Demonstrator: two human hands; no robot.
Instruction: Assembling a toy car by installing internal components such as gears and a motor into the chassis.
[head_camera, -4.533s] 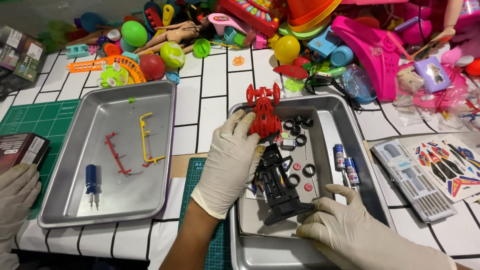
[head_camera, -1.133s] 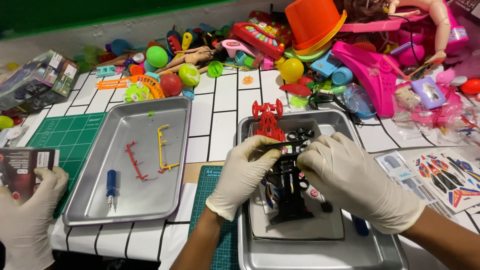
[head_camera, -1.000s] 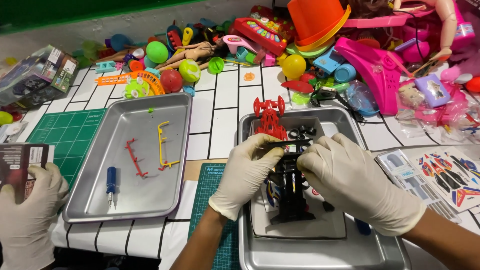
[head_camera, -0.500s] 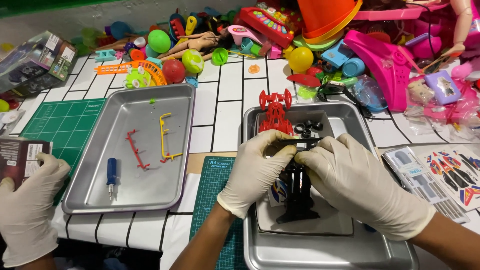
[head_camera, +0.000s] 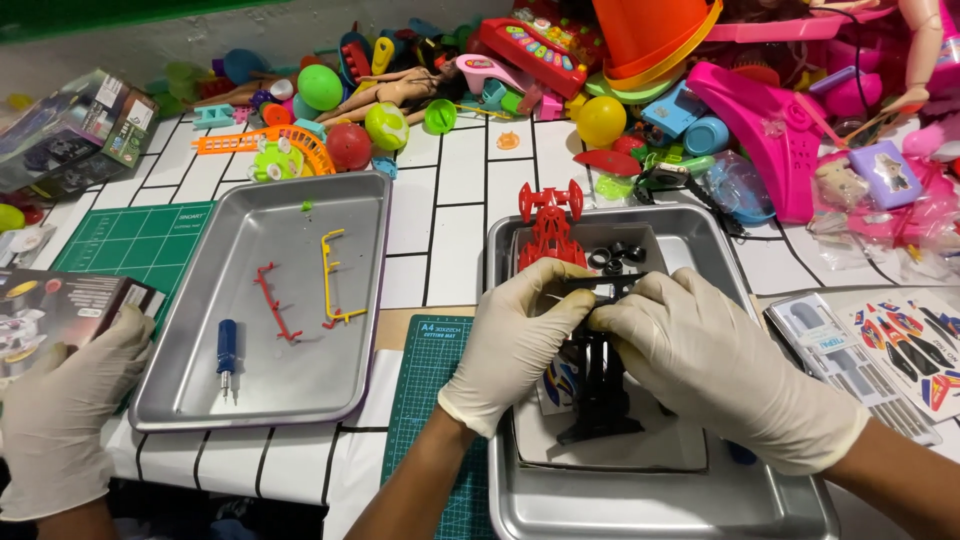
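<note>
Over the right-hand steel tray (head_camera: 700, 500), seen from the head camera, both gloved hands meet on a black toy-car chassis (head_camera: 600, 385). Left hand (head_camera: 515, 345) and right hand (head_camera: 715, 365) each pinch its upper end, fingertips nearly touching. At that tray's far end lies a red car body (head_camera: 550, 225) beside small black tyres (head_camera: 615, 257). Left of it, another tray (head_camera: 180, 400) holds a blue screwdriver (head_camera: 227, 355); a co-worker's gloved hand (head_camera: 65, 420) rests beyond.
</note>
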